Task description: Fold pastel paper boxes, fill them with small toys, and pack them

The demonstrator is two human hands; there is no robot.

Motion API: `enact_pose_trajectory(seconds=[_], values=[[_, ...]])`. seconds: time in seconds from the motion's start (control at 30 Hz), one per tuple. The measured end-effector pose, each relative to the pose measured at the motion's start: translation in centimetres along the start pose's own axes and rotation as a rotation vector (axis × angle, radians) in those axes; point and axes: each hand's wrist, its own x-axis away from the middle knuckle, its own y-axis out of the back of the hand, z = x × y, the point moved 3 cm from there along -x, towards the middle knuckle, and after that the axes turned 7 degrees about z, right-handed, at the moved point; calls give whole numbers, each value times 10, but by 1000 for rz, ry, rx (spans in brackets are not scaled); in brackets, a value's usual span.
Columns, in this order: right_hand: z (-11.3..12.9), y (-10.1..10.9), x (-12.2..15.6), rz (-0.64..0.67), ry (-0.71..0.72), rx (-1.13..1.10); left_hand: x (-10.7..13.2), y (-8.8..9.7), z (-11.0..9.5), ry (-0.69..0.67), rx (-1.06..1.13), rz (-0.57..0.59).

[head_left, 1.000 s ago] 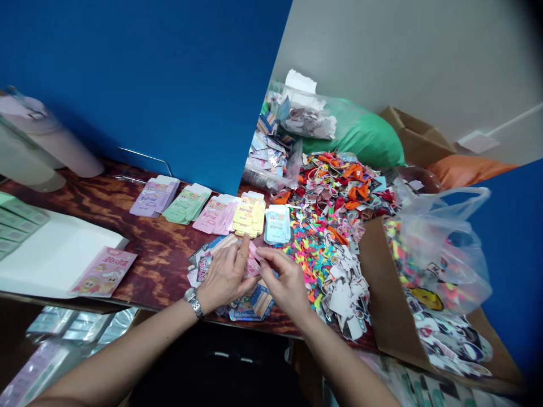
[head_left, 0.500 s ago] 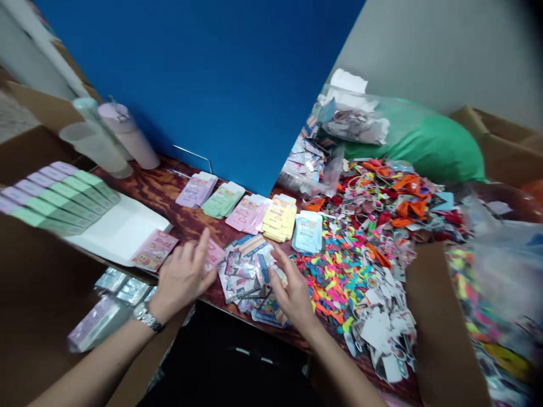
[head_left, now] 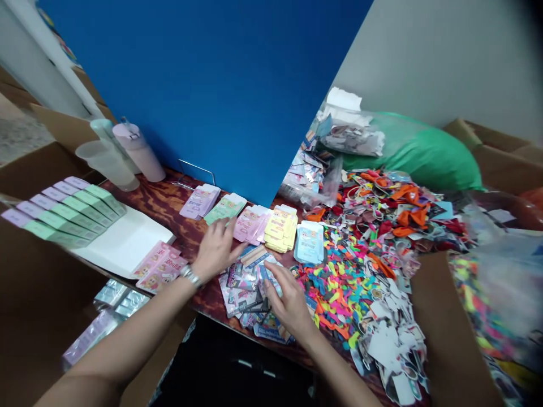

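Note:
My left hand (head_left: 216,249), with a metal watch on its wrist, is open with fingers spread and reaches over the wooden table (head_left: 169,206) toward the pink flat boxes (head_left: 249,221). My right hand (head_left: 287,298) lies open on a heap of printed cards (head_left: 248,280) at the table's front edge. Flat boxes stand in a row: purple (head_left: 200,200), green (head_left: 224,208), pink, yellow (head_left: 280,227), light blue (head_left: 309,242). Two pink boxes (head_left: 160,267) lie at the edge of a white tray (head_left: 123,240).
A large pile of bright small pieces and cut-outs (head_left: 360,265) covers the table's right side. Green and purple boxes (head_left: 63,209) are lined up on the left. Tumblers (head_left: 123,152) stand against the blue wall. A green bag (head_left: 424,152) and cardboard boxes sit at the back right.
My left hand set a pink box down by the white tray, then moved up toward the row of flat boxes. My right hand came down onto the card heap. The view swung left.

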Motion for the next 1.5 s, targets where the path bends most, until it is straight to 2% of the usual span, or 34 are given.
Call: enact_pose_trajectory(seconds=[0.1, 0.17, 0.3, 0.5, 0.63, 0.83, 0.93, 1.07, 1.13, 1.27, 1.33, 1.4, 1.5], values=[[3, 3, 6, 4, 11, 12, -51, -32, -17, 17, 33, 82], [4, 5, 12, 10, 6, 18, -70, -48, -23, 26, 33, 115], [0, 5, 22, 1, -23, 27, -79, -61, -23, 83, 31, 165], [-3, 2, 19, 0, -11, -8, -80, -53, -20, 219, 74, 171], [-3, 15, 5, -50, 5, 25, -68, -39, -31, 208, 173, 129], [-8, 27, -21, -244, -25, 169, -25, -20, -65, 54, 465, -10], [-7, 25, -24, -222, -44, 160, -7, -16, -76, -21, 597, -20], [0, 28, -16, -135, -41, -63, 6, -8, -86, -237, 559, 7], [2, 31, -12, -171, -99, -178, 9, -4, -89, -318, 517, 34], [-5, 33, -10, -340, -339, -522, 14, -2, -93, -344, 414, 60], [-8, 30, -13, -329, -410, -695, 18, -3, -95, -344, 393, 59], [-9, 28, -17, -276, -423, -814, 21, -4, -96, -336, 388, 39], [-7, 32, -20, -241, -407, -797, 23, -5, -96, -314, 338, 24]])
